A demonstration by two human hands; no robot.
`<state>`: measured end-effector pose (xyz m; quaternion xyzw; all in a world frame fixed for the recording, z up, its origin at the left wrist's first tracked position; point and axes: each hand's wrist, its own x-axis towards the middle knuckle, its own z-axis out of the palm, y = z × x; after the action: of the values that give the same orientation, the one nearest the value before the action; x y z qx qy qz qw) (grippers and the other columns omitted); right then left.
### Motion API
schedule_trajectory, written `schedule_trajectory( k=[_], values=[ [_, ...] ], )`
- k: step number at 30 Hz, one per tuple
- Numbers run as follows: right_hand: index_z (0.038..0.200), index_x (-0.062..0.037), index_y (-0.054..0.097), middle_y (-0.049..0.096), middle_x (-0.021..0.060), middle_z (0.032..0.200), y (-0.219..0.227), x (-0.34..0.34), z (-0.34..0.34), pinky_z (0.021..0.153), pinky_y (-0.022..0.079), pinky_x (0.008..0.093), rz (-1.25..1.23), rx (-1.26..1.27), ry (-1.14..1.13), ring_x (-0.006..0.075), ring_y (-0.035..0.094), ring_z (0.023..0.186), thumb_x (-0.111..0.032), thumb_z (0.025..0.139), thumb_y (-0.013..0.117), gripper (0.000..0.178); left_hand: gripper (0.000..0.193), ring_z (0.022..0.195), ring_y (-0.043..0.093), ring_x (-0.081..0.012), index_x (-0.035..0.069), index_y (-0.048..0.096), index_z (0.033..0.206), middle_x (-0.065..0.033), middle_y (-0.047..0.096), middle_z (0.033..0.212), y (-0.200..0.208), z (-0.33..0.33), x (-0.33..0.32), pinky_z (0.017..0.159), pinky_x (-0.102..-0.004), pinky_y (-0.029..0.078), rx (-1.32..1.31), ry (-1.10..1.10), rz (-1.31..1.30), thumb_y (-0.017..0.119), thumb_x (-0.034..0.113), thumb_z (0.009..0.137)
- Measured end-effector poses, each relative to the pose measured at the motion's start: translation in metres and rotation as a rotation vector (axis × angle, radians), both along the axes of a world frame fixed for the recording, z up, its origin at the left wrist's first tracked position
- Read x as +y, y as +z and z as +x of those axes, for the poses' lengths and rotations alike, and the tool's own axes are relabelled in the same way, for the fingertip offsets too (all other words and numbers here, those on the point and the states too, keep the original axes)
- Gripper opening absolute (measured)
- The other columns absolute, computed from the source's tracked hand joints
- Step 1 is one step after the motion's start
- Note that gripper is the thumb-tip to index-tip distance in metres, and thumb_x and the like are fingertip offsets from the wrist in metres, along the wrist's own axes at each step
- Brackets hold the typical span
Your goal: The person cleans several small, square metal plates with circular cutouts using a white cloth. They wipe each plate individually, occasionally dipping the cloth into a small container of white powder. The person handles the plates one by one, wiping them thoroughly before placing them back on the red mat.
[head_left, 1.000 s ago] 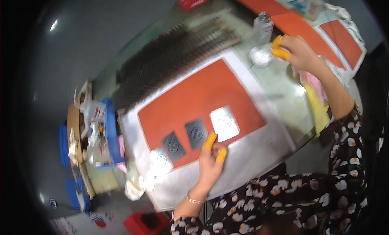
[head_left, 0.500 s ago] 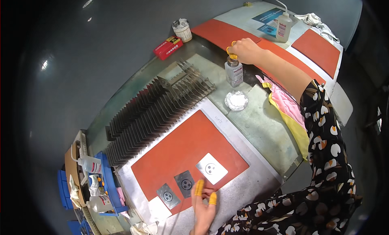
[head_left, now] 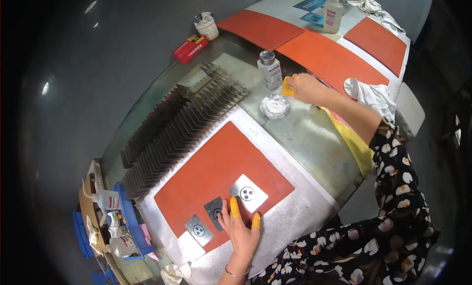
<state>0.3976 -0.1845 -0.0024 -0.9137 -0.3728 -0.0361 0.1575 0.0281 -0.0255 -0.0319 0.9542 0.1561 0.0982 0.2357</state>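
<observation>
My left hand (head_left: 241,233), with yellow finger cots, spreads its fingers at the lower edge of a red-orange mat (head_left: 221,162). Its fingertips lie over a dark metal plate (head_left: 213,206) with a round three-dot mark, partly covering it. A bright silver plate (head_left: 251,199) lies just right of the fingers, and a grey plate (head_left: 199,228) to their left. My right hand (head_left: 307,88) has its cot-covered fingers curled together; anything between them is hidden. It hovers beside a clear pump bottle (head_left: 270,76) with a metal top and a small round dish of white stuff (head_left: 275,107).
A long rack of thin upright metal plates (head_left: 172,137) stands left of the mat. Beyond are a red box (head_left: 190,49), a white tub (head_left: 205,27) and a squeeze bottle (head_left: 333,14). A blue tray (head_left: 132,221) sits at left, a yellow cloth (head_left: 351,140) at right.
My right hand has left the pump bottle's top and come down to its right. My left hand has moved up and left onto the dark plate. The whole view has shifted slightly.
</observation>
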Motion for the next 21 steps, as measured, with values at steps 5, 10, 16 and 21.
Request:
schedule_trajectory(
  k=[5,10,16,21],
  values=[
    [0.090,-0.0069,0.064,0.065,0.0152,0.082,-0.030,-0.003,0.010,0.092,0.035,0.0474,0.086,0.171,-0.026,0.0323,0.062,0.082,-0.022,0.076,0.065,0.021,0.069,0.130,0.026,-0.0385,-0.010,0.036,0.127,-0.0234,0.039,0.132,-0.001,0.006,0.002,0.106,-0.0532,0.015,-0.009,-0.003,-0.096,0.069,0.017,0.073],
    [0.088,-0.0079,0.065,0.066,0.0132,0.082,-0.053,-0.005,0.022,0.094,0.031,0.0503,0.124,0.137,0.005,0.0319,0.062,0.081,-0.022,0.075,0.065,0.019,0.073,0.128,0.029,-0.0391,-0.003,0.035,0.132,-0.0225,0.041,0.131,-0.001,-0.007,0.016,0.105,-0.0494,0.020,-0.060,0.058,-0.092,0.070,0.014,0.070],
    [0.084,-0.0108,0.065,0.065,0.0133,0.079,-0.055,0.008,0.020,0.081,0.042,0.0465,0.017,0.008,0.050,0.0325,0.062,0.080,-0.016,0.072,0.062,0.014,0.075,0.127,0.030,-0.0395,-0.004,0.036,0.129,-0.0210,0.036,0.135,-0.004,-0.035,0.041,0.104,-0.0471,0.025,-0.074,0.188,0.001,0.073,0.012,0.066],
    [0.081,-0.0062,0.062,0.063,0.0174,0.082,-0.067,0.004,0.029,0.070,0.045,0.0439,0.152,-0.012,0.183,0.0349,0.059,0.081,-0.013,0.072,0.059,0.012,0.088,0.130,0.027,-0.0367,-0.002,0.034,0.133,-0.0183,0.032,0.139,0.008,-0.036,0.077,0.105,-0.0473,0.024,0.032,0.028,0.006,0.079,0.018,0.059]
  ],
)
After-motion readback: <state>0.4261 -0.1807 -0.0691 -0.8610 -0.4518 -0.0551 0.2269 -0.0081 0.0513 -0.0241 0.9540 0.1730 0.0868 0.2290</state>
